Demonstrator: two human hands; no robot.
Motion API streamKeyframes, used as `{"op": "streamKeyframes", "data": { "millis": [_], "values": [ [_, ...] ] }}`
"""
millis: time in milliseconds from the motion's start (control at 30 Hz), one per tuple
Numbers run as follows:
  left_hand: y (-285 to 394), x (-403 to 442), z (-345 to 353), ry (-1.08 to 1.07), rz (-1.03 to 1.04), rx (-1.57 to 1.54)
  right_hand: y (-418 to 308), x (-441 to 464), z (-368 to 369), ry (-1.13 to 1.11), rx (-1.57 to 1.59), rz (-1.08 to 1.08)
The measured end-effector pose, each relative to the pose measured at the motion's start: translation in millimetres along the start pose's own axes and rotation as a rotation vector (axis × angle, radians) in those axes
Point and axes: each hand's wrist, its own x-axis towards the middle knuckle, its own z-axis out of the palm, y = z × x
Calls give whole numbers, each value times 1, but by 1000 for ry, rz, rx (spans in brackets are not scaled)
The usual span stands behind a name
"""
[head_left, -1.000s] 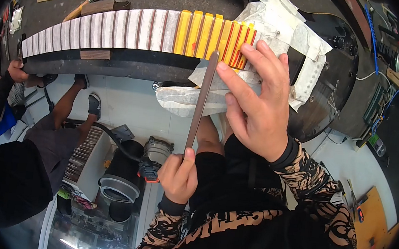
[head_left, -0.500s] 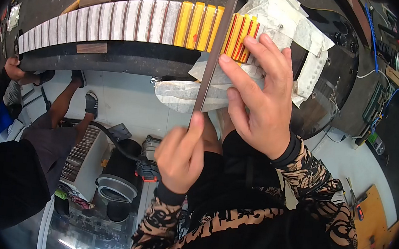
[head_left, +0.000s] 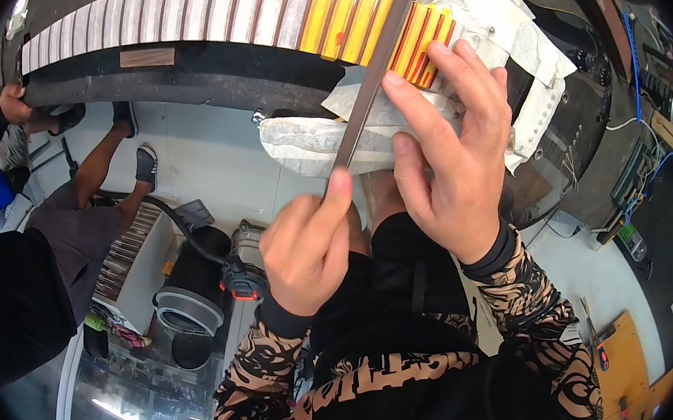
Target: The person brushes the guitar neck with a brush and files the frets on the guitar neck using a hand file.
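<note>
My left hand [head_left: 304,247] is closed around the lower end of a long, narrow dark file [head_left: 375,76], thumb laid along it. The file crosses a guitar fretboard [head_left: 218,6] masked in pale and yellow tape between its frets. My right hand [head_left: 460,141] is open, fingers spread. Its index fingertip touches or nearly touches the file's right edge, and other fingertips rest by the red-streaked yellow tape strips [head_left: 421,44]. White masking paper [head_left: 493,10] covers part of the dark guitar body [head_left: 585,112]. The file's far tip is cut off by the frame.
A small wood block [head_left: 147,57] lies beside the neck. Wires and tools lie at the right, near a blue cable [head_left: 632,68]. Another person's hand [head_left: 14,104] and legs are at the left. Below stand a black bin [head_left: 189,309] and a white box [head_left: 138,248].
The guitar and both hands sit slightly higher in view, and the neck appears a little larger. The file remains in my left hand across the fretboard; the right hand stays spread beside it.
</note>
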Motion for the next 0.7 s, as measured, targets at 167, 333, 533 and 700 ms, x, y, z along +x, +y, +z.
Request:
{"op": "streamKeyframes", "data": {
  "millis": [167, 333, 533, 700],
  "values": [
    [-4, -79, -25, -45, -74, 59, 2, 1, 0, 12, 7, -6],
    [4, 2, -4, -26, -39, 8, 1, 1, 1, 13, -14, -12],
    [-7, -82, -31, -47, -17, 69, 1, 0, 0, 9, 6, -4],
    [-16, -97, -31, -28, 13, 109, 0, 1, -2, 7, 22, 4]
  ]
}}
